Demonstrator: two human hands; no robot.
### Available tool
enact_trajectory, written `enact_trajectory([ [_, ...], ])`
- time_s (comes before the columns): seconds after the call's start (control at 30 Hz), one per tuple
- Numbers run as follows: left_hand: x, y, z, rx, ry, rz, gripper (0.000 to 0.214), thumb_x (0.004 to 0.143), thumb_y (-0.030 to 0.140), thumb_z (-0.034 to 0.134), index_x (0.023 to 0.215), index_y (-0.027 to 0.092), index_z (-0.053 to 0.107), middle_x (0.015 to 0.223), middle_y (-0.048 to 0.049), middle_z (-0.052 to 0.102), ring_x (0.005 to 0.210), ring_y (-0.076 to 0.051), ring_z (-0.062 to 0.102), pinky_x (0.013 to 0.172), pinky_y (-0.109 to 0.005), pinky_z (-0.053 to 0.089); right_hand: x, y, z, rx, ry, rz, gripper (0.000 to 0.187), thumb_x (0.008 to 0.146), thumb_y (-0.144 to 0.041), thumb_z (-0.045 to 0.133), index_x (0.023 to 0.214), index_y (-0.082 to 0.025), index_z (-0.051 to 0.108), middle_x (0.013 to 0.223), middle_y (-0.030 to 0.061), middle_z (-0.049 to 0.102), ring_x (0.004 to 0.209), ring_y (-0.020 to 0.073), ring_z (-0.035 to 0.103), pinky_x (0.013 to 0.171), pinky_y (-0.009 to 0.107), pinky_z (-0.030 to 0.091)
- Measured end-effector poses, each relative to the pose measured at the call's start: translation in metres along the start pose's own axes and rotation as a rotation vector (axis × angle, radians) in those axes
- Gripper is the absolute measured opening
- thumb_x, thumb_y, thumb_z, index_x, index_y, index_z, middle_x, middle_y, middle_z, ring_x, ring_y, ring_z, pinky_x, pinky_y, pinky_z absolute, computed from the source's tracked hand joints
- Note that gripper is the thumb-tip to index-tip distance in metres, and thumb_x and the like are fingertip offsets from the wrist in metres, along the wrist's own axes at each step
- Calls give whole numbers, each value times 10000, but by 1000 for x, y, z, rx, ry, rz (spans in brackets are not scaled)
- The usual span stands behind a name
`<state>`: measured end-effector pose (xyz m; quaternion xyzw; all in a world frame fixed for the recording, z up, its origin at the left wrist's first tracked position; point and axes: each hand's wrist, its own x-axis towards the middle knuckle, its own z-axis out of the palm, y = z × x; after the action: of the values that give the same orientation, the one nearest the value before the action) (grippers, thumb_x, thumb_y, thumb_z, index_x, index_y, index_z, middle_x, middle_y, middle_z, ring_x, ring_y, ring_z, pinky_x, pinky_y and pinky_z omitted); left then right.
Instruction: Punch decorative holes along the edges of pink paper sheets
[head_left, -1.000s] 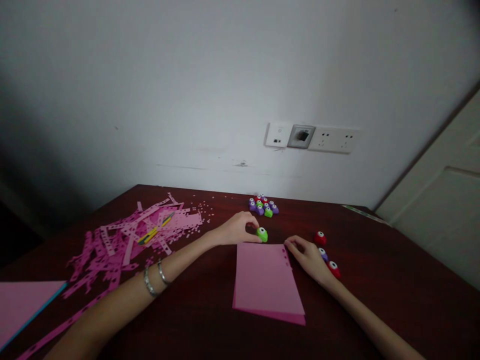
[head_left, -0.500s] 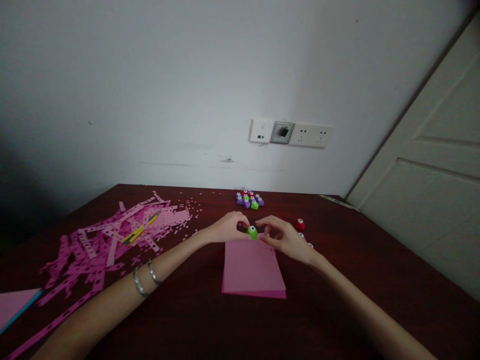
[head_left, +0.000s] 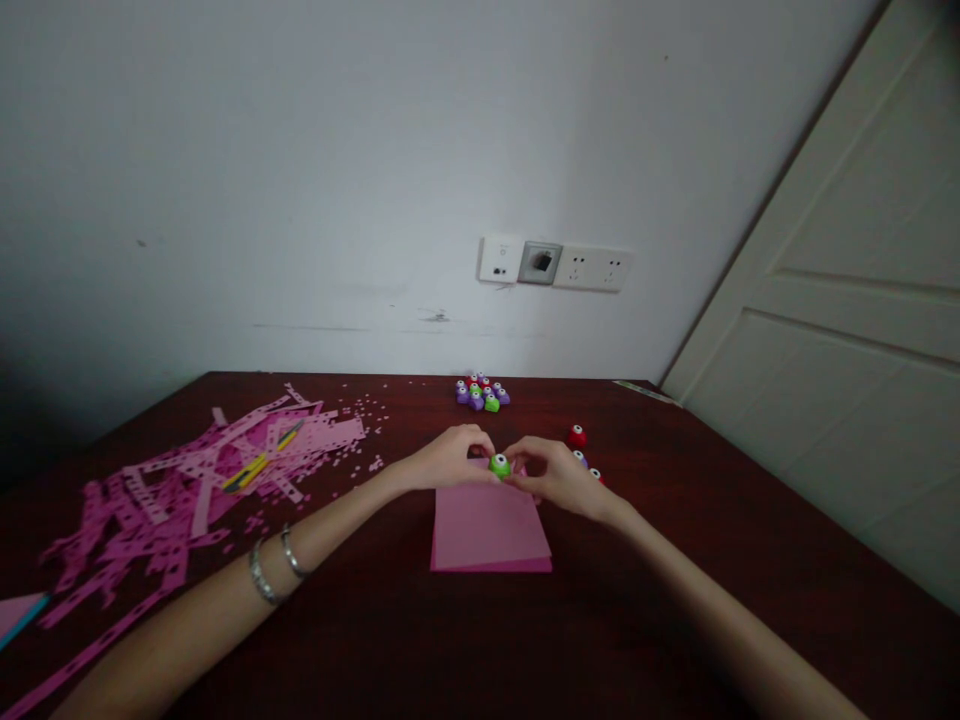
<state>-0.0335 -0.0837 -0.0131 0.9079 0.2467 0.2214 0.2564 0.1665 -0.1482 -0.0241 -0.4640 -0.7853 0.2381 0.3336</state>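
A small green paper punch (head_left: 499,465) sits at the far edge of a stack of pink paper (head_left: 489,532) on the dark wooden table (head_left: 420,640). My left hand (head_left: 448,459) pinches the punch from the left, fingers curled. From the right, my right hand (head_left: 551,475) meets it with its fingertips closed on the punch and the paper's edge. Two silver bangles (head_left: 271,566) circle my left wrist.
A cluster of purple, red and green punches (head_left: 480,392) lies near the wall. A red punch (head_left: 576,436) and two more lie behind my right hand. Punched pink strips (head_left: 180,490), confetti and a yellow cutter (head_left: 251,466) cover the left. A door (head_left: 840,330) stands right.
My right hand left the paper's right edge and came to the green punch beside my left hand. The view has swung right, showing more of the door.
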Motion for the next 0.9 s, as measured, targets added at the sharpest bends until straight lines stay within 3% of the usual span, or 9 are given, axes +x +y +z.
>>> enact_trajectory([
  [0.13,-1,-4,-4,-28,-42,5,285,703,407,645,865,173,625,838,-25,595,767,-146,533,694,-253,399,-4,-4,-5,57,-34,56,184,744,-251,616,913,-177,618,881,32,599,738,147,581,567,250,526],
  [0.23,-5,-19,-12,76,-53,-41,283,722,421,611,857,173,624,852,-39,593,796,-164,530,707,-262,393,-13,-5,-16,140,-68,152,233,751,-314,606,933,-168,605,856,37,576,675,132,564,450,210,515],
  [0.37,-13,-42,-22,257,-77,-213,260,679,405,629,802,176,624,850,-56,589,820,-198,520,673,-264,373,-31,5,-28,181,-50,220,256,738,-333,619,930,-164,607,829,35,567,699,139,556,460,211,533],
  [0.53,-17,-55,-23,258,-144,-361,284,602,447,672,725,198,614,772,-23,600,701,-164,534,555,-228,330,-48,26,-27,191,4,271,291,727,-357,634,943,-164,614,819,31,558,702,146,548,463,228,553],
  [0.8,-19,-73,-15,249,-180,-401,425,527,519,705,758,190,564,774,-17,598,664,-161,535,514,-222,307,-53,38,-16,192,60,286,299,735,-370,630,951,-164,607,838,33,574,678,141,557,483,249,561],
  [0.9,-20,-75,-14,237,-188,-386,389,541,497,703,723,189,551,746,-12,592,658,-159,531,527,-224,312,-54,38,-15,181,68,281,301,737,-392,622,940,-170,616,874,41,591,692,148,568,489,251,557],
])
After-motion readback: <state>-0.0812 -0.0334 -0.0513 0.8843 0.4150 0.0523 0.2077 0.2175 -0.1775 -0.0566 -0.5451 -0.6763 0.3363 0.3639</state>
